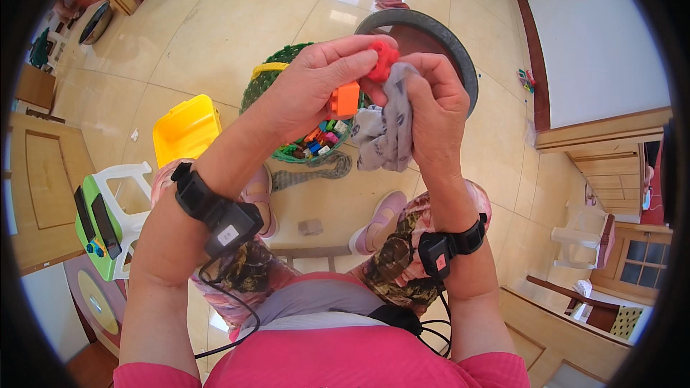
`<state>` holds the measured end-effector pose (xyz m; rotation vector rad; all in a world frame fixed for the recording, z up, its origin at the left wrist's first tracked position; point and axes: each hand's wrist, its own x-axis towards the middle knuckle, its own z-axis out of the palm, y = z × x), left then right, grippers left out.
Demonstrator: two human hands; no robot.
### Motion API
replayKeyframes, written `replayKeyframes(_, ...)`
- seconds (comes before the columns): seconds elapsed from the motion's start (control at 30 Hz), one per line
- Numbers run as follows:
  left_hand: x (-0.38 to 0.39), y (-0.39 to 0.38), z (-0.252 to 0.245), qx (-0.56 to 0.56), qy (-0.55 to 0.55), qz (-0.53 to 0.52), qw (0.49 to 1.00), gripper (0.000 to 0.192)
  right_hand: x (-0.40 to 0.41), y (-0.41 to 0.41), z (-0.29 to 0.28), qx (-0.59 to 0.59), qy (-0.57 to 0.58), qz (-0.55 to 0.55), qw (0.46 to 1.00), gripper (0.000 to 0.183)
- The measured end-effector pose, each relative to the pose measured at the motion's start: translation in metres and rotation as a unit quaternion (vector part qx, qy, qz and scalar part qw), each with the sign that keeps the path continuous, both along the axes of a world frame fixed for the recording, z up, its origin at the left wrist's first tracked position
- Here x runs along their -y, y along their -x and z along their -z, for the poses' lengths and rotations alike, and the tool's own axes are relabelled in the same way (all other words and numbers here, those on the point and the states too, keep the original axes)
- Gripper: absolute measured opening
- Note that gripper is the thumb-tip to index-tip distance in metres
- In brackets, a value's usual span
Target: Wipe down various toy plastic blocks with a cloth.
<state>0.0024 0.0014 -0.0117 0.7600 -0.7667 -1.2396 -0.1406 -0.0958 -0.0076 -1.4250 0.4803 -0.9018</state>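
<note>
My left hand grips a small red toy piece between thumb and fingers. An orange toy brick shows beneath the same palm, apparently held by the lower fingers. In my right hand is a grey patterned cloth, its upper end against the red piece and the rest hanging in folds. Below my left hand stands a green woven basket with a yellow handle; several colourful toy bricks lie in it. My left forearm and hand hide part of the basket.
A dark-rimmed round basin stands beyond my right hand. To the left are a yellow plastic bin and a green-and-white stool bearing dark toy parts. Another cloth lies on the tiled floor between my shoes.
</note>
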Motion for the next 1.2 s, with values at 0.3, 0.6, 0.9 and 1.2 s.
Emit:
replayKeyframes(0.3,0.004,-0.005,-0.006,-0.125,0.000,0.072,0.990,0.037,0.002,0.022,-0.030,0.118,-0.205,-0.058,0.970,0.013)
replayKeyframes(0.6,0.003,0.010,-0.008,-0.200,-0.024,-0.063,0.978,0.019,-0.058,0.025,-0.038,-0.057,0.019,-0.051,0.997,0.018)
replayKeyframes(0.9,0.003,0.013,-0.009,-0.057,-0.101,-0.208,0.971,0.021,-0.033,-0.011,-0.008,-0.124,0.101,-0.018,0.987,0.021)
replayKeyframes(1.2,0.007,0.000,0.015,-0.214,-0.150,-0.113,0.959,0.019,0.002,-0.007,-0.002,-0.114,-0.168,-0.163,0.966,0.012)
